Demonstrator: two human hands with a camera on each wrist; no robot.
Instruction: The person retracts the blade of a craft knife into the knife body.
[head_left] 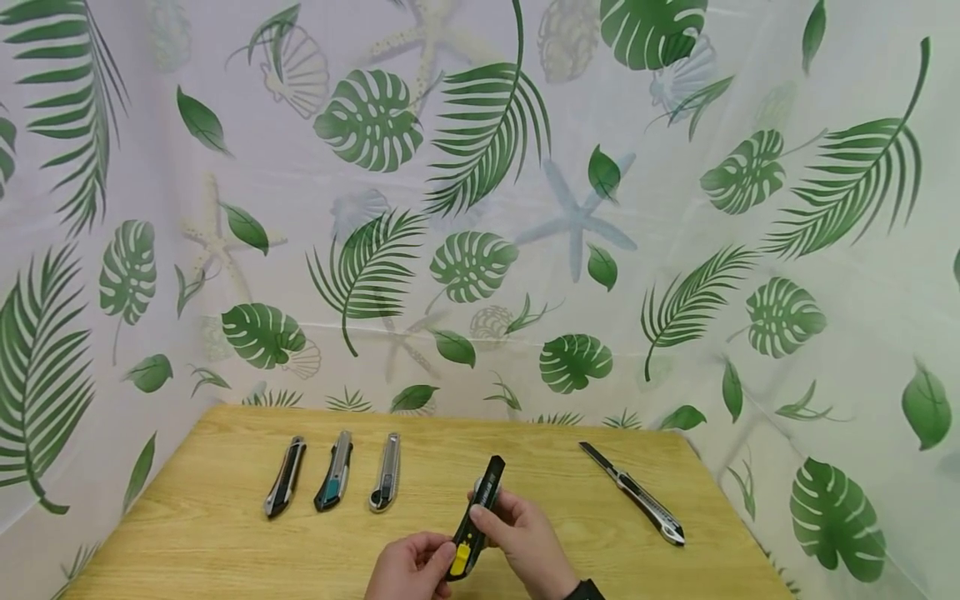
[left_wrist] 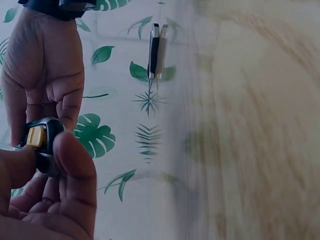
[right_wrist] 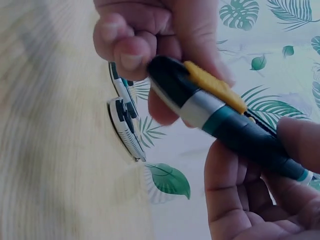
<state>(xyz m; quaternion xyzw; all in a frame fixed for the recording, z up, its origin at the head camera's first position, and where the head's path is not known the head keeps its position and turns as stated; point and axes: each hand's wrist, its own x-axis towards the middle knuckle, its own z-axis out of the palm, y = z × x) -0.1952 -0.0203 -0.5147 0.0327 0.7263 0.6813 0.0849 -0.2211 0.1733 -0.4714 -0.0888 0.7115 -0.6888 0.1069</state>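
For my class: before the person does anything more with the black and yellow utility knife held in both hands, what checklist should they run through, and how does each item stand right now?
1. Both hands on the knife: ok. The left hand pinches the yellow-slider end of the held knife; the right hand grips its middle.
2. Blade retracted on the held knife: cannot tell; no blade shows past its far tip in the head view.
3. Fingers away from the tip: ok.
4. Other knives out of the way: ok. Three closed knives lie in a row at the left of the table.
5. Exposed blades nearby: not ok. The knife on the right lies with its blade extended.
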